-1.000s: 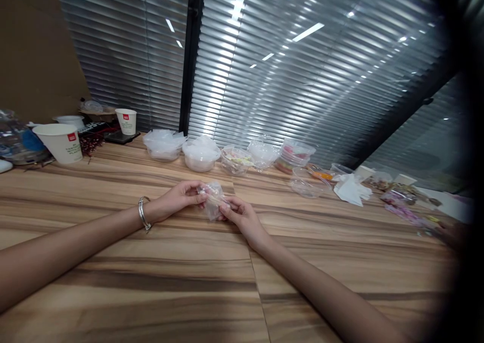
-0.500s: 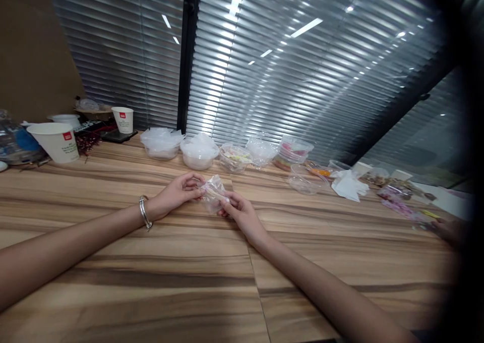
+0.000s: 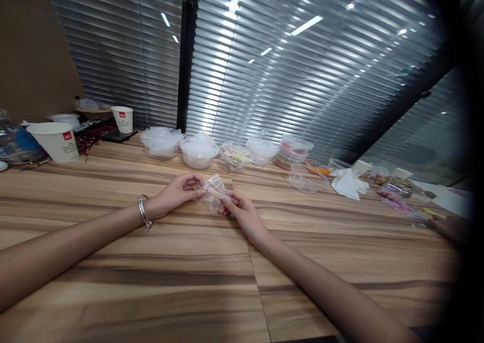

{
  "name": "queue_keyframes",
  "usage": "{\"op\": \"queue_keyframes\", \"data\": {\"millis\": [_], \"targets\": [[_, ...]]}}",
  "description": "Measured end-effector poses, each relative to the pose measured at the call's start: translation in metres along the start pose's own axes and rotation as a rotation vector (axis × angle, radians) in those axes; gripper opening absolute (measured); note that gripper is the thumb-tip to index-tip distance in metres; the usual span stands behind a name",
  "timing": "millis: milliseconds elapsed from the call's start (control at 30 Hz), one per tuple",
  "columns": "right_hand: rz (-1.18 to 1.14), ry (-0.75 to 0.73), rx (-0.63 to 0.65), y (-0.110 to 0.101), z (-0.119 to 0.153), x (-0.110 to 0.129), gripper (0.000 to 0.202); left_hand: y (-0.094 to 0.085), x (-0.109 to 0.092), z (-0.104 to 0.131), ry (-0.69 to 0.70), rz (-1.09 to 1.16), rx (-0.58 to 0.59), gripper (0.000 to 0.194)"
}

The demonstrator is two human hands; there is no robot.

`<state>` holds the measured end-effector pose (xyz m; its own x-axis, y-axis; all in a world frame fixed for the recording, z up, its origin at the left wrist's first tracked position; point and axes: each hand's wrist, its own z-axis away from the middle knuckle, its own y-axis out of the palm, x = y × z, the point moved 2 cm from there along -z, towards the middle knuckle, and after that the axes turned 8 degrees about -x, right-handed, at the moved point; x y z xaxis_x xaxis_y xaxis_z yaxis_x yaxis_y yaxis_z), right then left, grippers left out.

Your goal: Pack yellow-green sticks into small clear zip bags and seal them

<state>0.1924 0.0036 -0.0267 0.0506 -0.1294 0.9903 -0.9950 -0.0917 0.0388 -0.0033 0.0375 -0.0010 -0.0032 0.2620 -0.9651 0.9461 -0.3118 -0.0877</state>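
Observation:
A small clear plastic bag [image 3: 215,187] is stretched between my two hands above the wooden table [image 3: 159,282]. My left hand [image 3: 185,189], with a silver bangle on its wrist, pinches the bag's left edge between thumb and fingers. On the other side, my right hand [image 3: 242,209] grips the lower right part of the bag. The bag is crumpled, and what it may contain is too small to make out. Behind it stands a clear bowl [image 3: 234,159] with pale yellow pieces inside.
Clear tubs [image 3: 162,144] with white bags line the back by the blinds. Paper cups [image 3: 56,144] stand at left near a phone [image 3: 117,135]. White tissue [image 3: 350,183] and an open clear container [image 3: 308,179] lie at right. Another person's hand [image 3: 448,228] is at the far right.
The bag has shifted shape slightly between my fingers; both hands keep nearly the same place. The other person's hand at far right has moved a little left.

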Motion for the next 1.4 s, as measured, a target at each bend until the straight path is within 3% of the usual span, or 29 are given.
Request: {"op": "queue_keyframes", "data": {"millis": [1000,1400], "targets": [[-0.014,-0.019,0.004,0.003,0.004,0.005,0.029,0.002,0.001,0.001,-0.021,0.058,0.070,0.022],[-0.070,0.025,0.041,0.003,0.005,0.008,0.030,0.004,-0.008,0.005,-0.096,0.151,0.116,0.020]]}}
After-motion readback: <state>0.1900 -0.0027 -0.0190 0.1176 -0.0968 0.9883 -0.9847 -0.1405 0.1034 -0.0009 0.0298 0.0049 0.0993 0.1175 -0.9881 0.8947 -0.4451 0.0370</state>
